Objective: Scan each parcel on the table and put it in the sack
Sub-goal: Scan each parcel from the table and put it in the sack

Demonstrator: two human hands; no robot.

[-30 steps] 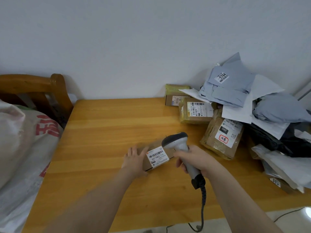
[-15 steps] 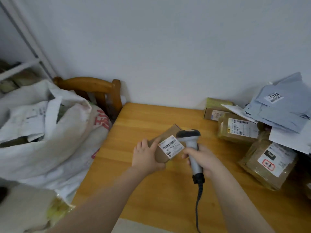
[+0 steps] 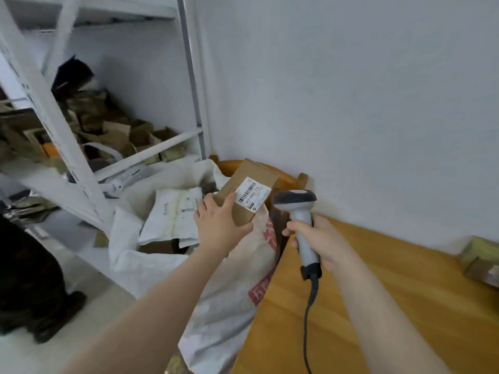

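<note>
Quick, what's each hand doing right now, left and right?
Left hand: grips the brown parcel, held above the sack.
Right hand: grips the scanner by its handle, over the table.

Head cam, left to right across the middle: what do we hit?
White rack → open sack → brown parcel in left hand → scanner in right hand → taped parcel on table.
</note>
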